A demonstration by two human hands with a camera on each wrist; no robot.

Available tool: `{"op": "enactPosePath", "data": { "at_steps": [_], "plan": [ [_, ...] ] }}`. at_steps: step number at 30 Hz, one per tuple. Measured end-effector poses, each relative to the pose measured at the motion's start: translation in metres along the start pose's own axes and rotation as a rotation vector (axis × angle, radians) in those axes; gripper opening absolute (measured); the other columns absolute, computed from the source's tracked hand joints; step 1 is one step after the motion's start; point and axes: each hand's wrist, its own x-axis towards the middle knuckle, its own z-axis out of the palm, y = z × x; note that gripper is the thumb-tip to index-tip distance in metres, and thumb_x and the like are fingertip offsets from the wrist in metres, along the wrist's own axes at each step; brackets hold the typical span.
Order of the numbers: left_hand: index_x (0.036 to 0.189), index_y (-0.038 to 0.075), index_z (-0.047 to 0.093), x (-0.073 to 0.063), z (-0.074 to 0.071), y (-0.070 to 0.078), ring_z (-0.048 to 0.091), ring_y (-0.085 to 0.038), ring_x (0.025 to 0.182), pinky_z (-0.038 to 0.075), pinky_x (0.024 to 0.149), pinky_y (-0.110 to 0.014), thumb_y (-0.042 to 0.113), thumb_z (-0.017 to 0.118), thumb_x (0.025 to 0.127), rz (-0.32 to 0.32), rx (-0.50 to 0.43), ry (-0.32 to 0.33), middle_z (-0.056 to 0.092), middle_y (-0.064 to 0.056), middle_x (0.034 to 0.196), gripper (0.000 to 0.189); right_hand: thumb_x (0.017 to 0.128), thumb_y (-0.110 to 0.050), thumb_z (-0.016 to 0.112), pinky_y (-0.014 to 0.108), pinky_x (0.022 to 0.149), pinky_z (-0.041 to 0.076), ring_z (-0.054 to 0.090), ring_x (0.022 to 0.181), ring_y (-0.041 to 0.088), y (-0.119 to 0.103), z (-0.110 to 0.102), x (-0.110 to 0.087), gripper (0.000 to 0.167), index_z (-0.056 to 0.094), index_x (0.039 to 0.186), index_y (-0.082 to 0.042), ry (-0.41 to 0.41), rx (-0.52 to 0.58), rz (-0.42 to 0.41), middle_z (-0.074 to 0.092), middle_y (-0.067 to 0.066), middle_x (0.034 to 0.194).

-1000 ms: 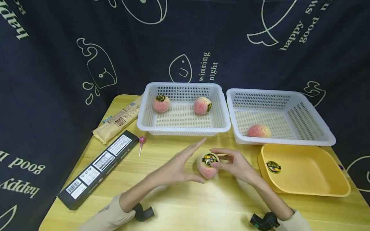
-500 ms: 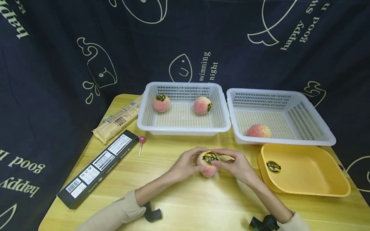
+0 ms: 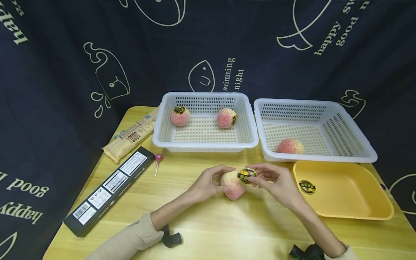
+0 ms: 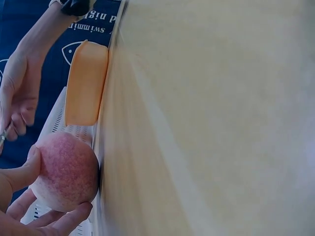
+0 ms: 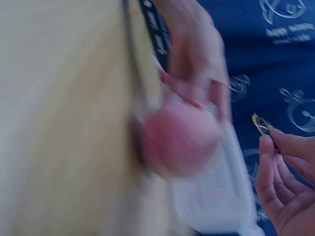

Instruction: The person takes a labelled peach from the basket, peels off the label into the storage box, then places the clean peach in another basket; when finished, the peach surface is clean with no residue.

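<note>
A pink and cream peach [image 3: 233, 187] rests on the table. My left hand [image 3: 208, 184] holds it from the left side, thumb and fingers around it, as the left wrist view of the peach [image 4: 68, 172] also shows. Just right of and above the fruit, my right hand [image 3: 276, 180] pinches a round black and yellow sticker [image 3: 247, 175] between thumb and fingertips. In the right wrist view the sticker [image 5: 262, 125] is seen edge-on, apart from the blurred peach [image 5: 179, 140]. No label shows on the visible side of this peach.
A white basket [image 3: 208, 145] holds two labelled peaches; another white basket [image 3: 320, 159] holds one peach. A yellow tub [image 3: 351, 216] with a similar sticker [image 3: 307, 187] inside stands at right. To the left lie a black box [image 3: 110, 191], a lollipop [image 3: 158, 157] and a tan packet [image 3: 131, 139].
My left hand has come in from the left and taken hold of the peach. My right hand has peeled the sticker off it and moved slightly right and up.
</note>
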Motion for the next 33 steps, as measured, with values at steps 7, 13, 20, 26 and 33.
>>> {"op": "enactPosePath", "data": {
  "at_steps": [7, 13, 20, 26, 33],
  "plan": [
    [0.138, 0.009, 0.064, -0.001, -0.001, 0.000, 0.050, -0.038, 0.144, 0.053, 0.108, -0.041, -0.019, 0.070, 0.084, -0.012, -0.017, -0.004, 0.055, -0.014, 0.152, 0.062, 0.093, 0.009, 0.069, 0.023, 0.065, 0.060, 0.073, 0.073, 0.009, 0.005, -0.106, -0.030, 0.037, 0.066, 0.130, 0.008, 0.065, -0.112, 0.056, 0.077, -0.006, 0.092],
    [0.138, 0.008, 0.064, -0.001, -0.003, 0.001, 0.050, -0.039, 0.144, 0.053, 0.108, -0.042, -0.019, 0.070, 0.084, -0.007, -0.020, -0.020, 0.056, -0.015, 0.151, 0.061, 0.099, -0.006, 0.068, 0.016, 0.068, 0.056, 0.073, 0.078, 0.002, 0.060, -0.169, -0.064, 0.033, 0.069, 0.132, 0.000, 0.050, -0.307, 0.236, 0.079, -0.020, 0.098],
    [0.138, 0.007, 0.063, 0.002, -0.006, 0.002, 0.050, -0.039, 0.144, 0.053, 0.108, -0.041, -0.021, 0.070, 0.083, 0.000, -0.004, -0.043, 0.056, -0.016, 0.151, 0.062, 0.099, -0.006, 0.068, 0.024, 0.064, 0.060, 0.074, 0.076, 0.005, 0.109, -0.178, -0.073, 0.032, 0.067, 0.125, 0.012, 0.005, -0.267, 0.355, 0.078, -0.018, 0.095],
    [0.140, 0.008, 0.062, 0.003, -0.008, 0.003, 0.049, -0.040, 0.144, 0.054, 0.106, -0.041, -0.020, 0.070, 0.083, 0.005, 0.009, -0.060, 0.054, -0.015, 0.153, 0.063, 0.093, -0.005, 0.075, 0.019, 0.052, 0.047, 0.062, 0.062, 0.000, 0.119, -0.171, -0.074, 0.031, 0.070, 0.118, 0.012, 0.039, -0.442, 0.288, 0.073, -0.010, 0.073],
    [0.140, 0.007, 0.062, 0.003, -0.008, 0.002, 0.049, -0.040, 0.144, 0.055, 0.106, -0.040, -0.019, 0.071, 0.084, 0.015, 0.004, -0.064, 0.054, -0.016, 0.153, 0.062, 0.095, -0.024, 0.075, 0.025, 0.056, 0.042, 0.061, 0.073, 0.009, 0.092, -0.174, -0.064, 0.045, 0.068, 0.128, 0.006, -0.090, -0.753, 0.304, 0.075, 0.023, 0.097]
  ]
}}
